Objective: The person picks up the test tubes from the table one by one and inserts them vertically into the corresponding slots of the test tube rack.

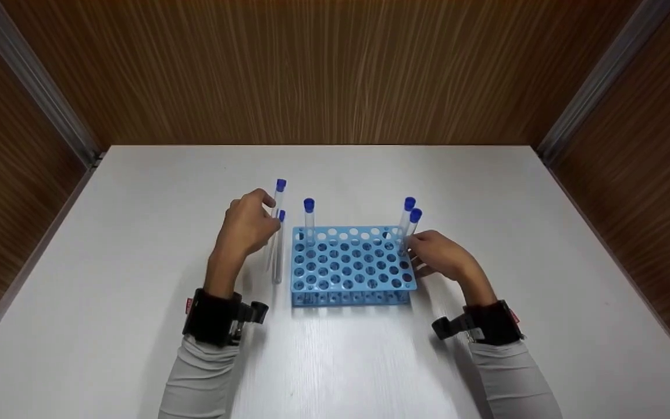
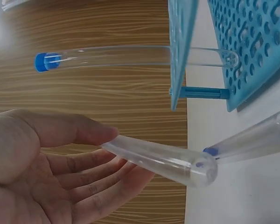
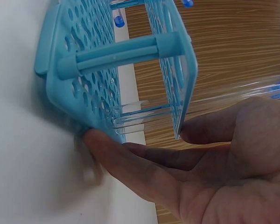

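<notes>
My left hand [image 1: 249, 224] pinches a clear test tube [image 2: 158, 158] with a blue cap between thumb and fingers, left of the rack. The tube slants, its rounded bottom pointing down toward the table. Beside it, a second capped test tube [image 1: 278, 256] lies on the table. The blue test tube rack [image 1: 351, 288] holds one capped tube [image 1: 310, 218] at its back left corner and two tubes [image 1: 406, 212] at its back right. My right hand [image 1: 441, 255] holds the rack's right end, thumb at the top plate's edge and fingers by the base.
The white table [image 1: 346, 361] extends around the rack on all sides. A wood-grain panel [image 1: 323, 70] stands along its back edge, with more panels left and right. Each wrist wears a black strap with a small camera [image 1: 253, 312] jutting inward.
</notes>
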The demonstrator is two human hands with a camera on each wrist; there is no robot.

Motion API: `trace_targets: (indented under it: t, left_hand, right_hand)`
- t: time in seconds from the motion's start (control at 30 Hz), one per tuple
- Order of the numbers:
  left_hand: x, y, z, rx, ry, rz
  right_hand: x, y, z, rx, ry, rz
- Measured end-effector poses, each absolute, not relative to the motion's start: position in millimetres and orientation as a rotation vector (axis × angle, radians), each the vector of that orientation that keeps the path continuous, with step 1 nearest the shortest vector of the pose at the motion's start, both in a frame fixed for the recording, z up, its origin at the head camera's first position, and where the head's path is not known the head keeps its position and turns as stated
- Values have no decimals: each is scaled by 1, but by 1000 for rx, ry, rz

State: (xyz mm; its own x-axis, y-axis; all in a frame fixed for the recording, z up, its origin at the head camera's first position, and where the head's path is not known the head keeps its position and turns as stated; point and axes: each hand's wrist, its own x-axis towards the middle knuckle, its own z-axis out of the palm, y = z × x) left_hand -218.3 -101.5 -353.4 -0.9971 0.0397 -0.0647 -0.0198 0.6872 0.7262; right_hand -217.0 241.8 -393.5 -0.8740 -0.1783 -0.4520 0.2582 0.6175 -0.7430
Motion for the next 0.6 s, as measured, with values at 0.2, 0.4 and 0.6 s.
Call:
trace_targets:
  t: [0.2,0.4,0.6]
  left_hand:
    - [-214,-97,-347,59,2861,1291]
    - [-207,-94,-341,135,2920,1347]
    - [-200,-89,-333,150,2934,1396]
  right_hand:
    - [-218,241,-393,63,2335,-1203]
    - [-218,241,-394,54,2341,-1200]
    - [-217,241,-393,59,2353,-1190]
